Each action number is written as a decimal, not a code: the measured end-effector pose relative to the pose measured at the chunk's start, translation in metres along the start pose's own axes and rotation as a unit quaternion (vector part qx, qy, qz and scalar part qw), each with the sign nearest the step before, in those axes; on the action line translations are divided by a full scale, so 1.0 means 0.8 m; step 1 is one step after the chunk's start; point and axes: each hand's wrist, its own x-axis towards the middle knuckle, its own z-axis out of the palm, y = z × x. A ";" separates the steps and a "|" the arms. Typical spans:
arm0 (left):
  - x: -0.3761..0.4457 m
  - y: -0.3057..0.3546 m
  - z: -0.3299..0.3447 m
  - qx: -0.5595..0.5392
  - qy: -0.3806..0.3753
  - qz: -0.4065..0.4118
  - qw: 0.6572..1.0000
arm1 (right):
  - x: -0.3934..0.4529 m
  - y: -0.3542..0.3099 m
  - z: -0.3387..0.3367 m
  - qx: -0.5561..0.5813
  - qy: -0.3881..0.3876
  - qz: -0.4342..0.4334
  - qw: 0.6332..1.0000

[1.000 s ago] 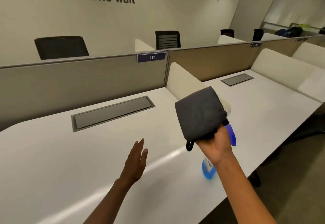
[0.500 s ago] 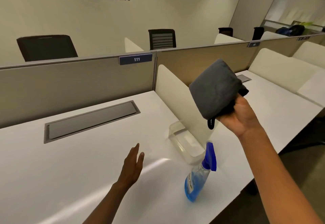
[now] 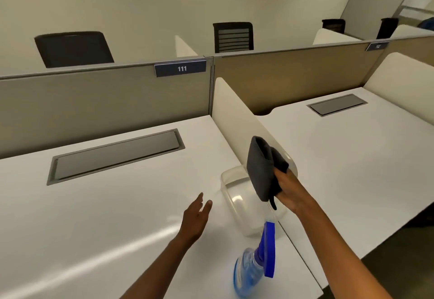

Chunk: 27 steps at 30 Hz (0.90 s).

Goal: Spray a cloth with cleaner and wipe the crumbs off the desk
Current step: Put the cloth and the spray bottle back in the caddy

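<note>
White counter (image 3: pixel 98 223), recessed grey cable-tray lid (image 3: pixel 116 155) set toward its back. Right hand (image 3: pixel 292 195): raised above the counter, gripping a folded dark grey cloth (image 3: pixel 263 169). Left hand (image 3: pixel 196 219): fingers (image 3: pixel 203 205) straight, hovering over the counter, holding nothing. Clear plastic container (image 3: pixel 242 202) beside the cream side divider (image 3: pixel 237 115). Spray bottle (image 3: pixel 256 268), blue trigger head, blue liquid, near the front edge. Partition label (image 3: pixel 180 68) reads 111.

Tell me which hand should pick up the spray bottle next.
Left. The left hand is open and free over the desk, while the right hand grips the grey cloth; the spray bottle stands near both.
</note>
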 end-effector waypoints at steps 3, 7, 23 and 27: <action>0.008 0.004 0.016 -0.004 -0.008 -0.020 1.000 | 0.014 0.027 -0.005 -0.144 -0.012 -0.042 0.989; 0.020 0.010 0.037 0.038 -0.015 -0.021 0.999 | 0.026 0.052 -0.008 -0.317 -0.073 -0.096 0.941; 0.042 0.027 0.084 0.038 0.001 -0.024 0.999 | 0.058 0.142 -0.023 -0.728 -0.105 -0.069 0.674; 0.042 0.029 0.084 0.006 -0.004 -0.031 1.000 | 0.056 0.133 -0.027 -0.733 -0.157 -0.034 0.661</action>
